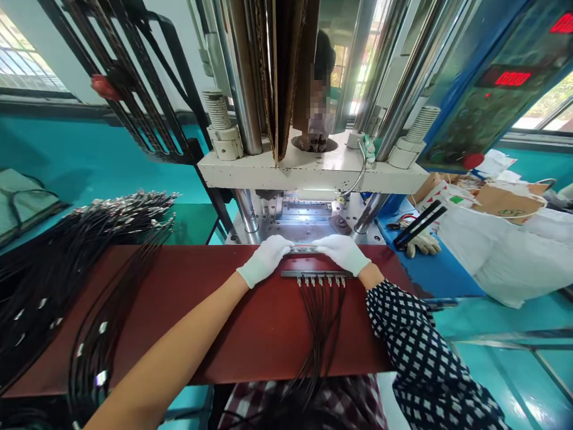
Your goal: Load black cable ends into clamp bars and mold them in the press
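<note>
Left hand (267, 258): wore a white glove, forearm bare; fingers were bent and pinched the left end of the metal strip (303, 249).
Right hand (342, 254): wore a white glove below a dark patterned sleeve (403, 322); fingers were folded and pinched the strip's right end.
Metal strip position: 1 piece, held crosswise between the 2 hands at the far edge of the red-brown tabletop (259, 334), in front of the press (313, 177); whether its underside touched the tabletop could not be told.
Dark bar (290, 274): lay on the tabletop nearer the person, roughly parallel to the strip and apart from it; its right end was just beside the right wrist, contact not determinable.
Connectors (320, 282): stood in 1 row along the bar's near side.
Thin black cables (319, 322): ran from the connectors over the tabletop's near edge.
Press bed (299, 212): brightly lit, beneath the white plate.
Cable bundle (40, 280): lay at left, many metal ends bunched together.
Control panel (496, 89): at upper right, red displays lit.
Blue surface (452, 275): at right, bore a spare glove (423, 243); a white sack (496, 251) stood beside it.
</note>
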A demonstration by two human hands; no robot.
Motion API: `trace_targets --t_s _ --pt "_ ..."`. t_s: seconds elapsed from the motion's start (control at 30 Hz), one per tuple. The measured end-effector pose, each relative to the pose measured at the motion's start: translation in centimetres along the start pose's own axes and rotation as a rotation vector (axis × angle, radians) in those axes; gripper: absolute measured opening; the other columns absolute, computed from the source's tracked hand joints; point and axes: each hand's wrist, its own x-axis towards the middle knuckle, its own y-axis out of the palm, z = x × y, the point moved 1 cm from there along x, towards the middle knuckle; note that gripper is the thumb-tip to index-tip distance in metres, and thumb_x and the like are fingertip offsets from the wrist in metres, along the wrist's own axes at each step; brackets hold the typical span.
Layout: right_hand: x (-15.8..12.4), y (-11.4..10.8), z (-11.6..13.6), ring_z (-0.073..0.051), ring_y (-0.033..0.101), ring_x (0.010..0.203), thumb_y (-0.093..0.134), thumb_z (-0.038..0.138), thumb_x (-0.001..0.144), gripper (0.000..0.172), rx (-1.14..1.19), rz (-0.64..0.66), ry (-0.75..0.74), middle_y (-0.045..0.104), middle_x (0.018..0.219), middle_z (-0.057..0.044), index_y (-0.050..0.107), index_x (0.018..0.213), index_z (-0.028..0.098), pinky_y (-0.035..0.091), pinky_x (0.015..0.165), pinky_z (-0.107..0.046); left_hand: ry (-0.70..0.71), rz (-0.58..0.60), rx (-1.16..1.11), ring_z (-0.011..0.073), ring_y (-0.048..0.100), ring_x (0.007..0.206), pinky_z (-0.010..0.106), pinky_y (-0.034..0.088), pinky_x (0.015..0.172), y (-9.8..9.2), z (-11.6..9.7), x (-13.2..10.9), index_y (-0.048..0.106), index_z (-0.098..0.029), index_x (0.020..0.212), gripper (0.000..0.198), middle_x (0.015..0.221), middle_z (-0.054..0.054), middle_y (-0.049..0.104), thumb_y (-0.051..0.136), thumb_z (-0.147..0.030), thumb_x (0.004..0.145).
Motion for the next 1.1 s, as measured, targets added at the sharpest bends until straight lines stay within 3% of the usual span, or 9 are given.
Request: trace_targets --t_s 0.2,0.33,0.4,0.5,0.63,0.8,0.87,1.0,1.1 --pt "0.3 0.5 0.2 -0.023 0.069 0.102 0.055 0.045 0.09 0.034 0.244 -0.194 0.1 0.075 0.104 -0.006 0.076 0.1 0.02 0.052 0.097 -0.04 0.015 0.014 0.018 0.0224 0.057 0.097 0.039 0.048 0.092 0.0 -0.2 0.0 0.067 -0.019 0.108 0.032 0.1 0.009 0.066 0.038 -0.029 0.099" --pt "0.7 0.4 0.0 -0.02 0.07 0.076 0.056 0.053 0.087 0.044 0.434 -0.291 0.186 0.074 0.088 -0.008 0.071 0.103 0.015 0.059 0.07 -0.035 0.01 0.032 0.034 0.0235 0.057 0.099 0.04 0.047 0.092 0.0 -0.3 -0.1 0.067 -0.018 0.108 0.033 0.101 0.01 0.065 0.038 -0.03 0.1" --pt "0.6 -0.2 -0.6 -0.016 0.065 0.063 0.049 0.056 0.09 0.047 0.505 -0.365 0.232 0.069 0.079 -0.006 0.065 0.109 0.016 0.054 0.057 -0.029 -0.007 0.028 0.026 0.0235 0.057 0.101 0.04 0.047 0.092 0.2 -0.1 -0.1 0.067 -0.018 0.109 0.032 0.101 0.01 0.066 0.038 -0.03 0.099" --pt "0.0 -1.6 -1.5 -0.01 0.055 0.055 0.047 0.057 0.09 0.045 0.558 -0.451 0.265 0.062 0.077 -0.001 0.058 0.109 0.018 0.046 0.051 -0.023 -0.017 0.012 0.003 0.0232 0.058 0.101 0.04 0.047 0.093 0.4 0.3 -0.1 0.067 -0.017 0.107 0.031 0.102 0.01 0.066 0.039 -0.031 0.099" --pt "-0.5 -3.4 -1.6 -0.008 0.043 0.052 0.048 0.064 0.087 0.049 0.565 -0.447 0.273 0.054 0.073 0.003 0.057 0.104 0.019 0.036 0.047 -0.022 0.003 0.008 -0.014 0.0229 0.058 0.098 0.04 0.048 0.091 0.3 0.4 -0.1 0.067 -0.018 0.107 0.033 0.101 0.009 0.067 0.038 -0.033 0.099" --pt "-2.4 -4.3 -0.2 -0.014 0.056 0.069 0.077 0.043 0.069 0.035 0.251 -0.369 0.295 0.063 0.076 0.001 0.062 0.088 0.018 0.046 0.065 -0.026 0.032 0.005 -0.032 0.0231 0.058 0.099 0.039 0.047 0.092 0.0 0.4 -0.3 0.066 -0.017 0.108 0.035 0.101 0.01 0.067 0.037 -0.035 0.1" --pt "-3.9 -4.1 0.2 -0.018 0.062 0.077 0.074 0.038 0.075 0.024 0.058 -0.335 0.302 0.068 0.081 -0.002 0.065 0.085 0.018 0.048 0.074 -0.03 0.016 0.005 -0.039 0.0226 0.058 0.099 0.039 0.047 0.092 0.0 0.4 -0.3 0.065 -0.018 0.108 0.034 0.102 0.009 0.067 0.037 -0.035 0.1" --pt "-6.6 -2.7 1.0 -0.022 0.066 0.09 0.063 0.032 0.087 0.025 -0.211 -0.242 0.296 0.072 0.101 -0.006 0.072 0.108 0.022 0.049 0.081 -0.033 -0.003 0.006 -0.061 0.022 0.059 0.099 0.038 0.047 0.092 0.0 0.5 -0.3 0.065 -0.018 0.107 0.034 0.103 0.008 0.067 0.037 -0.035 0.1" --pt "-7.2 -1.7 1.5 -0.021 0.066 0.085 0.057 0.031 0.09 0.032 -0.419 -0.143 0.299 0.071 0.093 -0.005 0.071 0.119 0.026 0.047 0.072 -0.031 0.004 0.008 -0.066 0.022 0.059 0.1 0.038 0.047 0.094 0.0 0.4 -0.4 0.065 -0.018 0.107 0.034 0.103 0.008 0.068 0.037 -0.035 0.1"
